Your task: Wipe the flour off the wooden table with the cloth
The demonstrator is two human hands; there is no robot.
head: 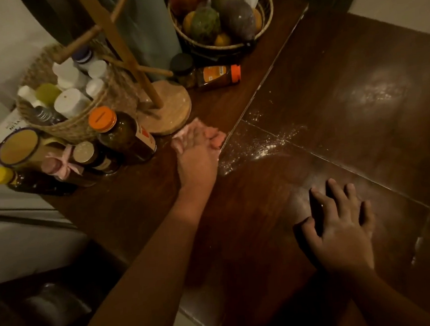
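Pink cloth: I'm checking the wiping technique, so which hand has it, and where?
The left hand presses on the pink cloth from above, fingers over its middle, edges showing around them. The right hand holds nothing, flat on the wooden table.

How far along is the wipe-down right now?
Done: little, as far as I can tell; only a faint haze shows on the table near the right hand, which rests flat. In hand: the left hand presses the cloth beside the stand. Left: the flour scattered just right of the cloth, and a pale smudge farther right.
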